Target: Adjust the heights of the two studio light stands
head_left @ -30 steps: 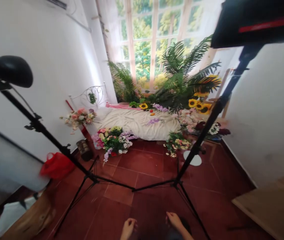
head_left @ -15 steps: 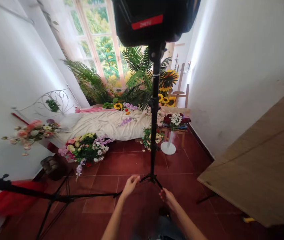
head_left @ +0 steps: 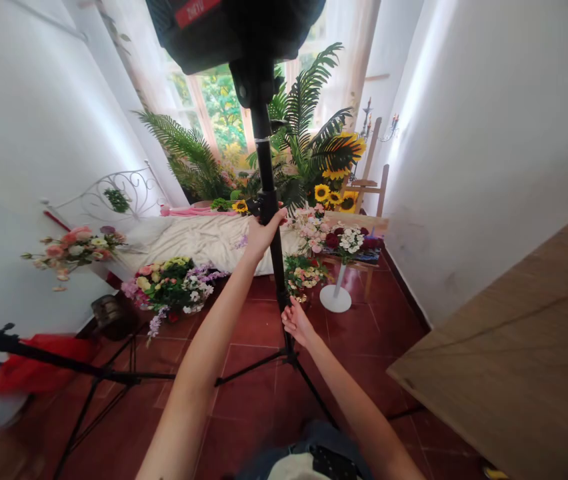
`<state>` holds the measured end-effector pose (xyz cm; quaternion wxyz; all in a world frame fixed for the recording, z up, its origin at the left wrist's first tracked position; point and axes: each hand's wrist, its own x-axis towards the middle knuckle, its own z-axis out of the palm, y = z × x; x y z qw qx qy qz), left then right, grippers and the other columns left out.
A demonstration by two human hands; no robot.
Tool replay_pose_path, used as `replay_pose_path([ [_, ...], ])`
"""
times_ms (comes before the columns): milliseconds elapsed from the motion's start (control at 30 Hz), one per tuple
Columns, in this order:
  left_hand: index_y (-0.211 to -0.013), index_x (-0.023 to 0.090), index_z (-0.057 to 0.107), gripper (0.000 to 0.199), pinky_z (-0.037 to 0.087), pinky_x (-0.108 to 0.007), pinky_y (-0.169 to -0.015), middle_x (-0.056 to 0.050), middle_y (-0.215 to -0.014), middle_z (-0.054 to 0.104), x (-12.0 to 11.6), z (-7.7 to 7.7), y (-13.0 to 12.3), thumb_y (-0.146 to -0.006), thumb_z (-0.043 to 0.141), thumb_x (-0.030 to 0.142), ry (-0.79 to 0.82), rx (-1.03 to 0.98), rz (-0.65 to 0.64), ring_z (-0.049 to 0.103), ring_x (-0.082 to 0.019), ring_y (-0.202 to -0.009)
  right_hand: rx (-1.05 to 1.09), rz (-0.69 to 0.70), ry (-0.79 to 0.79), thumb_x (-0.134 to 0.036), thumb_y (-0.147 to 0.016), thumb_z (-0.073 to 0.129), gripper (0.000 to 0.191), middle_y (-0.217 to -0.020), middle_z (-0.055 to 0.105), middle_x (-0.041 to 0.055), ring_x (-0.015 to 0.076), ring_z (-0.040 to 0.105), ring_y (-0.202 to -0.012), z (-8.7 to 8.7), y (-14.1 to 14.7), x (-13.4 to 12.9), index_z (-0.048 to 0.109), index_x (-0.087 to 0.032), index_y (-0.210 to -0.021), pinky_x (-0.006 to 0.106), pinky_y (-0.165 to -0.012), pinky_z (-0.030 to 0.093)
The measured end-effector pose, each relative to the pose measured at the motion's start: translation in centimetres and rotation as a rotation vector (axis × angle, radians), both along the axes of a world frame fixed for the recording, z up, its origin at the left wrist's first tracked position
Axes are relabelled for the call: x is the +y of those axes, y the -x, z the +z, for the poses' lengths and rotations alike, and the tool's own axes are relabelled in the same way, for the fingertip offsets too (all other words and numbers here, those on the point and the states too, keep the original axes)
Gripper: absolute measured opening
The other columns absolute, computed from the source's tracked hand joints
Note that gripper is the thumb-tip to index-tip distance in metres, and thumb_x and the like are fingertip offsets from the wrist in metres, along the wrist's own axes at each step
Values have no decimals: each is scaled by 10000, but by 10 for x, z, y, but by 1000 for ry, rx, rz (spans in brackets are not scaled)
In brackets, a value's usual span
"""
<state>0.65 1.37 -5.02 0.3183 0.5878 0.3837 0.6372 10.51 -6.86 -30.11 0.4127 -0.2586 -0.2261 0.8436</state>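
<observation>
A black light stand (head_left: 275, 263) rises in front of me, its pole leaning slightly to the left toward the top. On top sits a dark lamp head (head_left: 244, 33) with a red label, cut off by the upper edge of the view. My left hand (head_left: 264, 233) is wrapped round the pole just below its upper clamp. Lower down, my right hand (head_left: 298, 323) has its fingers curled at the pole by the lower collar; its thumb points up there. Below it, the stand's legs (head_left: 309, 387) spread over the red tiled floor (head_left: 251, 400).
Behind the stand is a bed (head_left: 189, 237) with a cream sheet, and flower bouquets (head_left: 171, 290) in front. A white round-based vase stand (head_left: 335, 299) and a wooden easel (head_left: 377, 167) are right. Another black tripod (head_left: 124, 378) crosses the left; a wooden board (head_left: 514, 347) juts in right.
Both hands have risen from near the stand's legs to its pole, the left higher than the right. The stand and lamp head now appear farther left in view, with the pole tilted.
</observation>
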Motion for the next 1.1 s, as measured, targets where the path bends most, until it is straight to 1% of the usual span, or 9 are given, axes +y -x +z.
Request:
replay_pose_path([
  [100,-926,138,646,399,517,-270,-668,-40,-781,665,1,11,-12,-652,712,420,-14,-123,25,634,-134,-668,170,48,18,-580,-851,415,453,-520,386,-74,45,148,-364,1,-4,2,347,-203,-608,186,-347,95],
  [233,-861,142,654,362,492,-230,-566,-13,-680,637,2,14,-26,-645,717,425,-43,-211,63,595,-99,-559,338,55,12,-485,-904,379,457,-500,260,-80,65,137,-398,2,-7,3,255,-211,-560,196,-375,156],
  [367,-663,131,615,329,398,-207,-429,13,-532,548,5,11,-36,-683,684,452,-64,-220,148,477,-61,-418,361,-6,-36,-445,-919,372,471,-481,190,-83,81,105,-412,2,-3,4,208,-213,-544,201,-383,154],
  [500,-632,139,586,328,338,-193,-374,34,-488,504,8,9,-40,-674,695,445,-69,-220,215,419,-46,-378,336,-45,-88,-432,-915,375,478,-468,179,-84,83,87,-418,-2,3,5,184,-214,-536,206,-382,146],
  [633,-602,150,559,340,306,-189,-343,46,-458,470,9,12,-41,-658,703,453,-83,-238,242,390,-41,-352,177,-134,-170,-488,-876,393,484,-457,162,-92,84,88,-411,-7,11,7,165,-228,-537,222,-380,145],
  [767,-547,158,519,368,297,-198,-347,44,-444,456,7,12,-41,-655,703,457,-82,-211,216,379,-43,-345,-313,-369,-400,-454,-766,536,446,-477,178,-101,78,157,-423,-14,8,12,212,-236,-552,224,-417,169],
  [867,-555,159,523,355,304,-193,-362,52,-445,453,7,-5,-40,-636,718,444,-39,-217,235,376,-40,-352,-745,-499,-734,-372,-718,581,391,-498,260,-88,78,262,-478,-18,-11,17,263,-219,-549,223,-489,215],
  [933,-557,157,522,350,303,-187,-368,56,-447,453,7,-25,-40,-622,725,435,6,-233,261,378,-38,-357,-921,-454,-912,-356,-742,543,361,-500,296,-79,82,293,-496,-18,-25,19,282,-210,-539,227,-521,230],
  [1100,-613,142,554,346,318,-178,-390,61,-462,471,5,-71,-39,-616,716,448,98,-237,312,399,-41,-378,-1006,-340,-996,-360,-781,493,359,-495,300,-71,87,293,-486,-17,-41,15,284,-206,-533,225,-529,237],
])
